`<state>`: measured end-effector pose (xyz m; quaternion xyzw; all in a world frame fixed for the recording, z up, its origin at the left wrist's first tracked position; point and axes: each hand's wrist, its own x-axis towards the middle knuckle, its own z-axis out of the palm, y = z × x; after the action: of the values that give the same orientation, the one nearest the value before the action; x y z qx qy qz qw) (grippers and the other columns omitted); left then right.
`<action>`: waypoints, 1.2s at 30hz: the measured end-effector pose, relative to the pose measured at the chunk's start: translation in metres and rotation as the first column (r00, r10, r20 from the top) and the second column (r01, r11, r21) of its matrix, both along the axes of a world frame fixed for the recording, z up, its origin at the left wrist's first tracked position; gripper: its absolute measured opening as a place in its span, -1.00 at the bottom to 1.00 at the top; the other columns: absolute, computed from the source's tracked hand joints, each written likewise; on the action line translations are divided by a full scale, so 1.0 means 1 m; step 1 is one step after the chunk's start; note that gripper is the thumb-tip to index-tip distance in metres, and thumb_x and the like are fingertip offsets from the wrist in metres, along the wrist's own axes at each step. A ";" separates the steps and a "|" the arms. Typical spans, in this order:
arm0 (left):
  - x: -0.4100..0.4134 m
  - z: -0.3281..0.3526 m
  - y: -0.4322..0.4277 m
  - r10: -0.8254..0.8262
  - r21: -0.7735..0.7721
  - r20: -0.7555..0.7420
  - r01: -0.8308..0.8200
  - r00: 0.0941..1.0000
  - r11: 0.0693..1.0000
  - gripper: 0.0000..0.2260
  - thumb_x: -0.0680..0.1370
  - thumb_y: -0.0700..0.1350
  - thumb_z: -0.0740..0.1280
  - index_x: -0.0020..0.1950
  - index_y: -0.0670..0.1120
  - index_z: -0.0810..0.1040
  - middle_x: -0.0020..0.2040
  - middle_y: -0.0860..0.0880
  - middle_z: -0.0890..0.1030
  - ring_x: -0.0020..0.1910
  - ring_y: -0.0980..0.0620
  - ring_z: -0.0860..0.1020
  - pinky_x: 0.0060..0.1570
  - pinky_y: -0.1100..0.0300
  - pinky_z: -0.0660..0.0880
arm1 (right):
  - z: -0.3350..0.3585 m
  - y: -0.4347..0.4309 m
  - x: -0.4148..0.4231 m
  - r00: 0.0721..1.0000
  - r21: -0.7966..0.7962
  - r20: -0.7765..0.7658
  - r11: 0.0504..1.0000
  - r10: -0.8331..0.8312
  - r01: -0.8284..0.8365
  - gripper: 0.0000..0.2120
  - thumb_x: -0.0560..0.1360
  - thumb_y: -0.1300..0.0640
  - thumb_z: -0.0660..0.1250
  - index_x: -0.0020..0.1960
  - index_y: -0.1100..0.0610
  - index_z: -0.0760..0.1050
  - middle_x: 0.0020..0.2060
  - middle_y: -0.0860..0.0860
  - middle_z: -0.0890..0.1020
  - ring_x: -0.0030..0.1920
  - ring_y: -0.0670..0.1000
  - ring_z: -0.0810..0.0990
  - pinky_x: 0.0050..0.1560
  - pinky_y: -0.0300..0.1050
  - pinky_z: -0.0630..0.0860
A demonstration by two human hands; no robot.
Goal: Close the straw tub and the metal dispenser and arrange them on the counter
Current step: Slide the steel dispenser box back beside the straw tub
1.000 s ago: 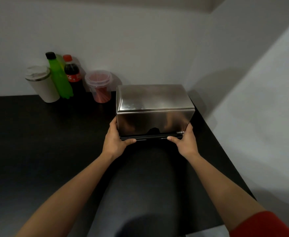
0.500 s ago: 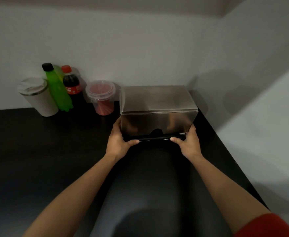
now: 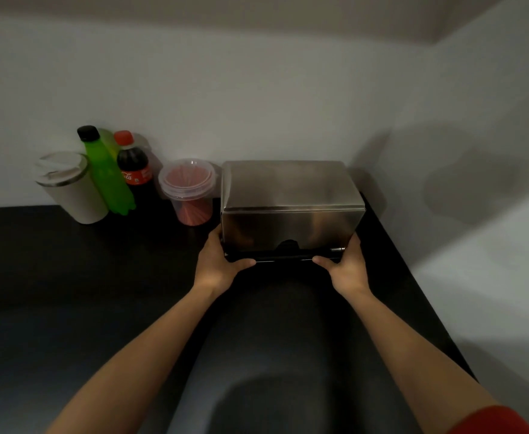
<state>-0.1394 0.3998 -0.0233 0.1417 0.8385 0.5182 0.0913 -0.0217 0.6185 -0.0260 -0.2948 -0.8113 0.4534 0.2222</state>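
- At the dispenser's lower front corners, your left hand and right hand clamp the metal dispenser, thumbs along its bottom edge, forearms stretched forward.
- It sits on the black counter in the corner.
- The straw tub, lidded, stands just beside its left.

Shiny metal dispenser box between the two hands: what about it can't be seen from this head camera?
- Shiny metal dispenser box: back and underside, hidden by its own body.
- Its contents: the lid covers them.
- Left hand and right hand: fingers hidden round the box's sides.
- Dark front slot: too dim to make out.
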 end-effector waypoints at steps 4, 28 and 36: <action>-0.009 0.000 0.007 -0.006 -0.007 -0.043 0.006 0.999 1.000 -0.20 0.27 -0.11 0.57 0.43 -0.05 0.26 0.34 -0.05 0.44 0.32 -0.03 0.40 0.21 0.17 0.32 | -0.001 0.007 -0.013 1.000 -0.011 -0.003 1.000 0.001 -0.001 -0.16 0.31 0.21 0.52 0.45 0.05 0.14 0.35 0.03 0.41 0.36 0.04 0.36 0.26 -0.19 0.25; -0.046 -0.002 0.022 -0.047 0.008 -0.177 0.049 0.983 0.999 -0.27 0.25 -0.12 0.58 0.36 -0.09 0.35 0.24 -0.01 0.52 0.14 0.19 0.38 0.12 0.29 0.33 | 0.000 0.030 -0.052 0.994 0.006 -0.054 0.996 0.091 -0.090 -0.19 0.31 0.27 0.51 0.42 0.19 0.15 0.33 0.10 0.40 0.30 -0.01 0.37 0.21 -0.31 0.23; -0.045 -0.002 0.021 -0.061 0.012 -0.174 0.064 0.983 0.998 -0.25 0.26 -0.13 0.58 0.37 -0.09 0.33 0.24 0.01 0.51 0.15 0.20 0.37 -0.05 0.60 0.26 | 0.000 0.035 -0.054 0.997 -0.041 0.002 0.996 0.083 -0.083 -0.21 0.31 0.24 0.52 0.40 0.20 0.16 0.32 0.10 0.42 0.30 0.04 0.38 0.17 -0.29 0.25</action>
<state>-0.1847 0.4205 -0.0252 0.2134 0.8338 0.5081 0.0329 -0.0757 0.6536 -0.0262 -0.2661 -0.8138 0.4781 0.1958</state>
